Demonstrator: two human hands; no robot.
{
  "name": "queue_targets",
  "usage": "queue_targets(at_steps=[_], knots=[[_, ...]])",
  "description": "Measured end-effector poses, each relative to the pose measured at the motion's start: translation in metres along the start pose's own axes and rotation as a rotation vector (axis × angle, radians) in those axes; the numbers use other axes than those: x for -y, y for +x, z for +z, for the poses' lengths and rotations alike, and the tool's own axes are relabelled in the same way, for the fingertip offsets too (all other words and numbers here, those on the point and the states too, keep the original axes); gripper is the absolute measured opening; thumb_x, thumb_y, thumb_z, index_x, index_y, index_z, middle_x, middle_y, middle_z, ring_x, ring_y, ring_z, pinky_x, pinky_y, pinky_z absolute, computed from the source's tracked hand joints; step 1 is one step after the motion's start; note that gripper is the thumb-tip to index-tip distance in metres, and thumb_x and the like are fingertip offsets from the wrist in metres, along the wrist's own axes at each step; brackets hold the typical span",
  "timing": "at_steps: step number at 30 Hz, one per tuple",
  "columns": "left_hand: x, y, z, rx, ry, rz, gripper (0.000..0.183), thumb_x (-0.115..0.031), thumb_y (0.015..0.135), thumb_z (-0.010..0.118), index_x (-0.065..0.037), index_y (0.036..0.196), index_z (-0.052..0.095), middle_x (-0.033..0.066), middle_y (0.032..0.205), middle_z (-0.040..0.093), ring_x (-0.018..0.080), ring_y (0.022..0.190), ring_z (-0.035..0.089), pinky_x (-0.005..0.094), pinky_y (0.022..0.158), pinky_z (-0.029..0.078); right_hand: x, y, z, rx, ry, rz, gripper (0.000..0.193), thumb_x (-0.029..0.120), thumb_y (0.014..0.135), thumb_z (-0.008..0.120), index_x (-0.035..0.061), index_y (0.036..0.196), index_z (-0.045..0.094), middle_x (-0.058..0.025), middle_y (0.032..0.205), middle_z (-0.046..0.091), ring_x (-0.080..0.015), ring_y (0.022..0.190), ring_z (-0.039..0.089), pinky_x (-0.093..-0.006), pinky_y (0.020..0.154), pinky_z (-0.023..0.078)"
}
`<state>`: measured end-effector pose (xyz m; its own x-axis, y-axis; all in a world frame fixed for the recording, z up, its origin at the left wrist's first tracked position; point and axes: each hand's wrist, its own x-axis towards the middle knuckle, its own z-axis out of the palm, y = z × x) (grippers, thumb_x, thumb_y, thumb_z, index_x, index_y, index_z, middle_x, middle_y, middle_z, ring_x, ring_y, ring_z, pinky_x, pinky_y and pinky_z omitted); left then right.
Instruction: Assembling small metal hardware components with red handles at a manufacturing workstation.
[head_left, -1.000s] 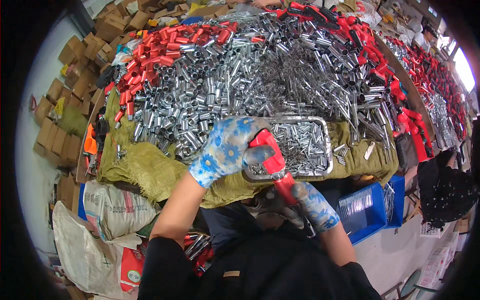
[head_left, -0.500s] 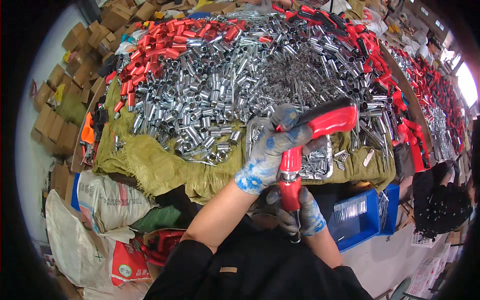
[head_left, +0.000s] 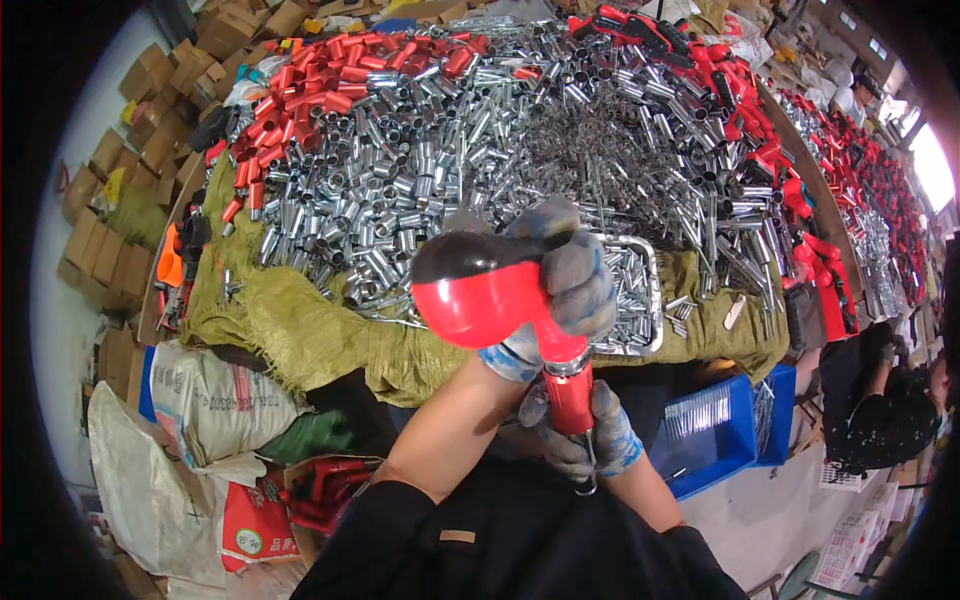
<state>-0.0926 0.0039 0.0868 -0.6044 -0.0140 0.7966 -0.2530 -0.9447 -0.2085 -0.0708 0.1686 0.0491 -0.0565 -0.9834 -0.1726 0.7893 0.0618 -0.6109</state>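
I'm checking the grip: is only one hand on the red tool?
No, the left hand grips the red tool higher up, the right hand lower down.

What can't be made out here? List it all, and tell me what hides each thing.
All in the head view:
- Palm of the left hand: behind the red-and-black tool.
- Part of the right hand: behind the tool's lower end.
- Left part of the metal tray: behind the tool and left hand.
- Single thin wire parts: too fine and tangled.
- Single red parts on the table at far right: too small.
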Motion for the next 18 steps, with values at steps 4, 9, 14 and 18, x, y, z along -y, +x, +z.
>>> queue_targets(at_steps=[4,9,14,18], knots=[[-0.025,0.009,0.041,-0.161,1.086,0.084,0.058,-0.063,0.085,0.047,-0.007,0.094,0.059,0.0097,0.079,0.059,0.0286,0.086,0.059,0.0436,0.086,0.044,0.016,0.001,-0.008,-0.296,-0.159,-0.111,0.084,0.073,0.076,0.055,-0.0038,0.110,0.054,-0.0016,0.047,0.043,-0.0099,0.032,0.040,-0.0217,0.030,0.030],[-0.051,-0.001,0.061,-0.491,1.663,-0.059,0.050,-0.037,0.091,0.047,0.005,0.113,0.059,0.0219,0.116,0.061,0.0333,0.110,0.057,0.0442,0.104,0.036,-0.010,-0.015,-0.033,-0.133,-0.111,-0.290,0.083,0.071,0.077,0.055,-0.0019,0.116,0.054,-0.0145,0.083,0.062,-0.0146,0.044,0.053,-0.0260,0.042,0.046],[-0.060,-0.016,0.073,-0.503,2.377,-0.334,0.039,-0.028,0.093,0.050,0.002,0.114,0.061,0.0144,0.112,0.063,0.0222,0.103,0.060,0.0322,0.097,0.042,-0.008,0.007,-0.030,-0.171,-0.576,0.072,0.057,0.059,0.087,0.051,0.0045,0.102,0.058,-0.0007,0.056,0.051,-0.0081,0.038,0.043,-0.0240,0.035,0.032],[-0.064,-0.005,0.078,-0.742,2.369,-0.657,0.036,-0.025,0.096,0.045,-0.002,0.118,0.061,0.0156,0.121,0.060,0.0253,0.107,0.058,0.0358,0.099,0.042,0.010,-0.015,-0.048,-0.435,-0.099,-0.055,0.053,0.058,0.090,0.047,0.0063,0.096,0.057,-0.0039,0.057,0.052,-0.0126,0.036,0.043,-0.0264,0.033,0.033]])
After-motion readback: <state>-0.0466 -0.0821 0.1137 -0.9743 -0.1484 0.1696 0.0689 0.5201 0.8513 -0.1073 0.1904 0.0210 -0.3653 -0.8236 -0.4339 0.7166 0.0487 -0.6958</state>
